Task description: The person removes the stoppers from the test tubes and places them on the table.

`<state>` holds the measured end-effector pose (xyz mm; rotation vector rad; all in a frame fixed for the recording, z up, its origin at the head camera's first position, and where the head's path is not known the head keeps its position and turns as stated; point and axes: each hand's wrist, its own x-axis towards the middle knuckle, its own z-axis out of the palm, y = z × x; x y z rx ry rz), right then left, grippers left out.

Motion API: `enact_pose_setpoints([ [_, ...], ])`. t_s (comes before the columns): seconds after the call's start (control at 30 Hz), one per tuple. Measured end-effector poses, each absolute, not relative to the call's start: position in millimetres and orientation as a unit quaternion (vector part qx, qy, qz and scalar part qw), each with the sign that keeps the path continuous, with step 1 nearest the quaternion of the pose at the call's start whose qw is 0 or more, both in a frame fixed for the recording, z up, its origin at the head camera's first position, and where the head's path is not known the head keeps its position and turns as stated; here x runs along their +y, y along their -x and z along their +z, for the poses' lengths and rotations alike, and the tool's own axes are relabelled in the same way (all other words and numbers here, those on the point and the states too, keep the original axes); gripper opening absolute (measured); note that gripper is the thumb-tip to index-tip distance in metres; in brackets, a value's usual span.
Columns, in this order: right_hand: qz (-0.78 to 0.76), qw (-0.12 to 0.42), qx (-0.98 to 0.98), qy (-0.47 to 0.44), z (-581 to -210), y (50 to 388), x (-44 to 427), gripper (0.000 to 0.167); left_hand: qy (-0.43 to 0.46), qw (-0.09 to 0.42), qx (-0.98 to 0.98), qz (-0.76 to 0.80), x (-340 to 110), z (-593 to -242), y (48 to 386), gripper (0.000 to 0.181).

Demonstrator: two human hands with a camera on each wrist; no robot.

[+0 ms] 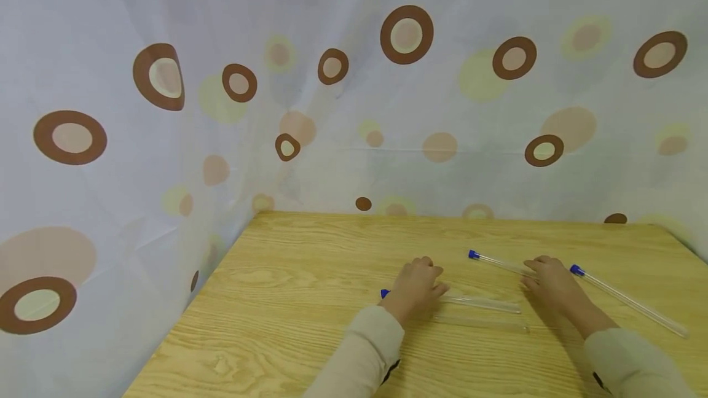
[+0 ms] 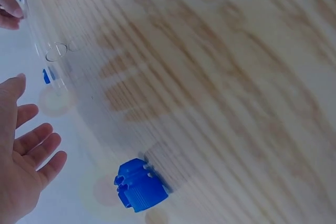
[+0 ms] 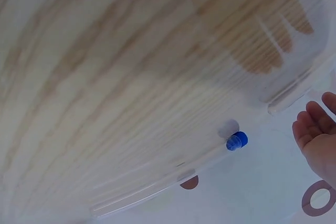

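Head view: a clear tube (image 1: 481, 304) extends rightward from the left hand (image 1: 413, 284); a capped tube (image 1: 500, 263) reaches left of the right hand (image 1: 553, 282), another capped tube (image 1: 630, 301) rightward. Left wrist: loose fingers, slightly apart, near a blue cap (image 2: 142, 184). Right wrist: fingers loosely bent.

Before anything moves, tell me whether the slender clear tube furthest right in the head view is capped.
Capped: a blue cap sits on the far end of that slender clear tube. How tightly, I cannot tell.

Three caps (image 1: 474, 255) (image 1: 577, 270) (image 1: 385, 293) and at least three tubes (image 1: 503, 265) (image 1: 630, 303) (image 1: 481, 303) show.
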<state>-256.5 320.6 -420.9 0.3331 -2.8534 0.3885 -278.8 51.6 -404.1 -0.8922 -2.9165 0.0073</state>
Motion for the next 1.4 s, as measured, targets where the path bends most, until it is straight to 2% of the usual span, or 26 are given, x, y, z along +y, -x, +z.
enact_pose_setpoints([
  [0.43,0.106,0.124,-0.979,-0.123,-433.3,265.5,334.7,0.035,0.300,0.051,-0.953,0.001,61.2,-402.5,277.6,0.040],
  [0.83,0.096,0.113,-0.980,-0.134,-433.8,272.0,336.2,0.033,0.280,0.030,-0.960,0.009,71.5,-399.4,277.0,0.041],
  [0.9,0.090,0.118,-0.980,-0.136,-435.0,272.4,336.8,0.030,0.278,0.026,-0.960,0.009,72.8,-399.2,276.5,0.041],
  [1.0,0.090,0.125,-0.978,-0.139,-437.4,271.6,337.9,0.011,0.278,0.025,-0.960,0.007,74.3,-399.2,275.3,0.041],
  [1.03,0.091,0.127,-0.978,-0.140,-438.3,270.8,338.2,0.011,0.278,0.026,-0.960,0.007,74.9,-399.4,275.2,0.041],
  [1.13,0.099,0.125,-0.977,-0.140,-439.8,269.0,339.2,0.027,0.280,0.029,-0.960,0.007,76.2,-399.5,274.3,0.041],
  [1.4,0.106,0.119,-0.978,-0.138,-435.5,266.2,340.1,0.024,0.278,0.031,-0.960,0.017,79.3,-402.0,274.4,0.040],
])
